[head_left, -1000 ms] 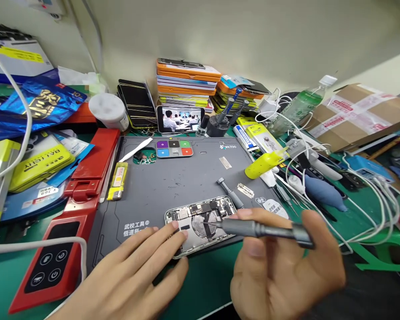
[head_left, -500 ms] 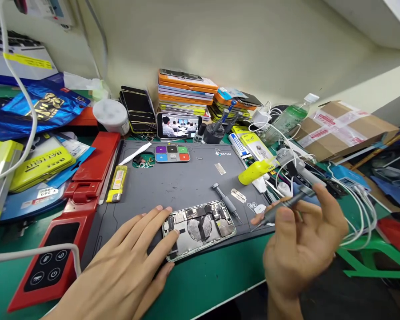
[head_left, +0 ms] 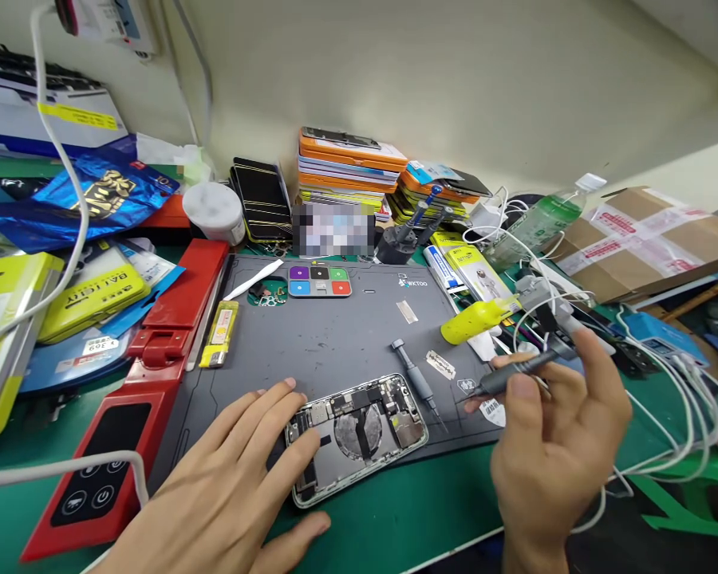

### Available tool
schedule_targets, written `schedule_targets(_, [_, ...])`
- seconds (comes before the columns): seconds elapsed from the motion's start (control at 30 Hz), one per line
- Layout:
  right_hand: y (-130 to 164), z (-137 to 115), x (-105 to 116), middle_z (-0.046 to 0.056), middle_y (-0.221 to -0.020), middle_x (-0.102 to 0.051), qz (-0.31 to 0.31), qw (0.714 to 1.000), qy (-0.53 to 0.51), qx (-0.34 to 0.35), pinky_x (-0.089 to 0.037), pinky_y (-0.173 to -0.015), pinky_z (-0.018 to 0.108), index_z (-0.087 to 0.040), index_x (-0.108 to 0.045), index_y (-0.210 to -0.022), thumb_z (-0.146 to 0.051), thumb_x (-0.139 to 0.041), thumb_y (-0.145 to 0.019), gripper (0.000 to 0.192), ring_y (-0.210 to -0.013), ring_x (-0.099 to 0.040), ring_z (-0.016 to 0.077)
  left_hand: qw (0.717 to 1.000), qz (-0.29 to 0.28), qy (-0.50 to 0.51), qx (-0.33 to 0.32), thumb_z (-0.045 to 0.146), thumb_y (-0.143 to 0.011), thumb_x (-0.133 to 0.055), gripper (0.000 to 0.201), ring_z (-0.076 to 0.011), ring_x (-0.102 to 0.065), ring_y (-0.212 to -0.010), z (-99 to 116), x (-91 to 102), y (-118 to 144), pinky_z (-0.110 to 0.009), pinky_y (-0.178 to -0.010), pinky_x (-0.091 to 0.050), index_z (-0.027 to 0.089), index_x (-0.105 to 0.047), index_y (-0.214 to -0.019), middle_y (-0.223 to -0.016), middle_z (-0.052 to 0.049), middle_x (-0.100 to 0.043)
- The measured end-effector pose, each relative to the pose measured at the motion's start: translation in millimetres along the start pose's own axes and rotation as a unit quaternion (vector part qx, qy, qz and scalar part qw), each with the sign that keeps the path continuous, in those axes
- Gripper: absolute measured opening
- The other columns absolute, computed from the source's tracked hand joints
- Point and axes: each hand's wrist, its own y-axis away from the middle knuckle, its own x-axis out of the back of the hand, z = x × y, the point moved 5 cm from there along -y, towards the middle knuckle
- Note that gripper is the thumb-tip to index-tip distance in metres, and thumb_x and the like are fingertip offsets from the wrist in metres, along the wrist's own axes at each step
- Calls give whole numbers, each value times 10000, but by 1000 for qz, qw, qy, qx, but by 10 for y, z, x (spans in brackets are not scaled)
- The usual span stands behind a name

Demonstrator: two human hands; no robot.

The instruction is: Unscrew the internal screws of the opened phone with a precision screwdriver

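Observation:
An opened smartphone point(head_left: 359, 438) lies near the front edge of the grey work mat point(head_left: 311, 343), its circuit board and round coil exposed. My left hand point(head_left: 233, 470) rests on its left end with the fingers stretched out and the thumb apart from the frame. In my right hand point(head_left: 556, 446) is a grey precision screwdriver point(head_left: 514, 373), held to the right of the phone, its tip pointing left. A second grey screwdriver point(head_left: 417, 383) lies on the mat close to the phone's upper right edge. Beside that is a razor blade point(head_left: 441, 365).
A yellow bottle point(head_left: 470, 321) lies on the mat's right side, with white cables point(head_left: 664, 399) beyond. A red device point(head_left: 101, 478) lines the left edge. At the back stand a screwdriver holder point(head_left: 395, 245), stacked boxes point(head_left: 347, 167) and a white tub point(head_left: 214, 211).
My left thumb has moved away from the phone's lower edge. The phone has shifted slightly toward me. My right hand still holds the screwdriver, and the whole view has swung a little left.

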Motion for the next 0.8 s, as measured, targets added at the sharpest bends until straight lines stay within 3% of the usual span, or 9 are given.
schedule_targets(0.1, [215,-274,-64,62,-1075,-756,-12,999,-10,50,-718,-698,274,-282,-597,-1572,-77,-723,-955,662,-905,-778,207,1000,-5,10,13,394,-1080,-524,257,-330,-617,-1266,7,-12,32,-484,-1005,-524,207,-679,-1164,-1318,-158,-678])
schedule_targets(0.23, [495,-511,-355,94,-1236,-770,-130,988,-11,88,-742,-849,333,-251,-459,-1653,16,-690,-937,798,-1043,-794,209,1000,-6,14,19,268,-971,-546,386,-357,-609,-1168,45,-12,55,-517,-948,-550,185,-651,-1333,-1273,-174,-632])
schedule_targets(0.33, [599,-544,-585,154,-1483,-684,-185,977,28,101,-734,-917,360,-237,-369,-1690,-9,-652,-983,795,-1169,-774,225,1000,-20,9,9,246,-918,-561,534,-357,-592,-1159,66,-16,57,-503,-922,-572,182,-616,-1445,-1273,-180,-597])
schedule_targets(0.47, [680,-505,-755,145,-1539,-651,-245,965,19,90,-731,-950,391,-271,-281,-1717,-37,-565,-1041,769,-1320,-722,249,999,-35,16,1,261,-901,-605,560,-370,-577,-1182,58,-30,67,-520,-951,-576,157,-629,-1451,-1298,-193,-586])
schedule_targets(0.63, [757,-489,-738,150,-1527,-653,-248,962,4,113,-741,-878,332,-259,-290,-1715,-4,-571,-1025,788,-1379,-693,259,998,-38,43,2,235,-928,-600,539,-356,-558,-1246,50,-41,70,-516,-1038,-537,141,-635,-1458,-1346,-183,-596])
schedule_targets(0.8, [730,-475,-776,154,-1554,-619,-259,959,3,112,-701,-1042,430,-261,-261,-1723,2,-550,-1033,793,-1388,-682,255,998,-39,47,2,285,-972,-590,509,-358,-572,-1230,42,-48,74,-528,-1040,-520,154,-651,-1460,-1345,-179,-619])
